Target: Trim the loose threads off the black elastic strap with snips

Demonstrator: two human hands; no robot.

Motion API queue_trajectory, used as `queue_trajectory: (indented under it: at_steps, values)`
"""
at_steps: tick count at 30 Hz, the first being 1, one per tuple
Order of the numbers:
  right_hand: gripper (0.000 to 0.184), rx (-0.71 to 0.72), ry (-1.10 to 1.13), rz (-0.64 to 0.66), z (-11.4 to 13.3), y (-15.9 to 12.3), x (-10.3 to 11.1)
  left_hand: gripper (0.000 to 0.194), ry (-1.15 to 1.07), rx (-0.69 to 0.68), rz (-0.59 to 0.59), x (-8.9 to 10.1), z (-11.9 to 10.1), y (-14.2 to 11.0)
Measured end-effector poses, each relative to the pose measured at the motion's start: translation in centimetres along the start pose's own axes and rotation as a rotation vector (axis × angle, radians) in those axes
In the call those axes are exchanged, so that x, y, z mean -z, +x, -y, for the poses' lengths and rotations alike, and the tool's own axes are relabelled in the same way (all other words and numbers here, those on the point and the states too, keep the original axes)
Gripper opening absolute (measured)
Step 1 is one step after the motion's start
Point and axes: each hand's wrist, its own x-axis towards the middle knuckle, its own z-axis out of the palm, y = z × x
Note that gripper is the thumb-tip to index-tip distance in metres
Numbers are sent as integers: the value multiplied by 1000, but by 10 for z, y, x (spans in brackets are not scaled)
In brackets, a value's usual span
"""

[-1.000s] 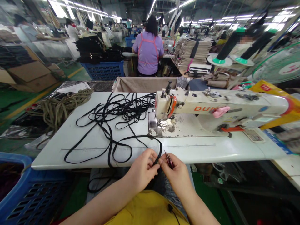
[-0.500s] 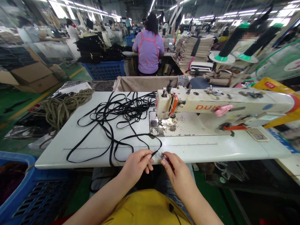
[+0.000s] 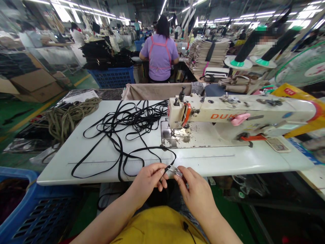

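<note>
My left hand (image 3: pixel 149 181) pinches the end of a narrow black strap (image 3: pixel 122 135) at the front edge of the white sewing table (image 3: pixel 101 154). The strap runs back in a loose tangle across the table top. My right hand (image 3: pixel 194 188) holds small metal thread snips (image 3: pixel 174 171), whose tips meet the strap end between both hands. A cream industrial sewing machine (image 3: pixel 228 115) stands on the table just beyond my right hand.
A blue plastic crate (image 3: pixel 27 210) sits low at my left. A bundle of olive webbing (image 3: pixel 66 117) hangs off the table's far left. A person in a purple top (image 3: pixel 159 54) works ahead with their back to me. A fan (image 3: pixel 304 69) stands at right.
My hands have drawn slightly apart and lowered at the table edge. The snips, upright in my right hand before, now lie level with their tips at the strap end.
</note>
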Motion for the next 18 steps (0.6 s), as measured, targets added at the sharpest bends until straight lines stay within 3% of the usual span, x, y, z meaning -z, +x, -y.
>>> queue_trajectory:
  at_steps: [14,18]
  values:
    - [25,50,-108,-62,0,-3,-3,41,-10,-7,28,0,2,1]
    - [27,-28,96,-67,-1,-3,-7,35,16,-9,43,-1,2,1]
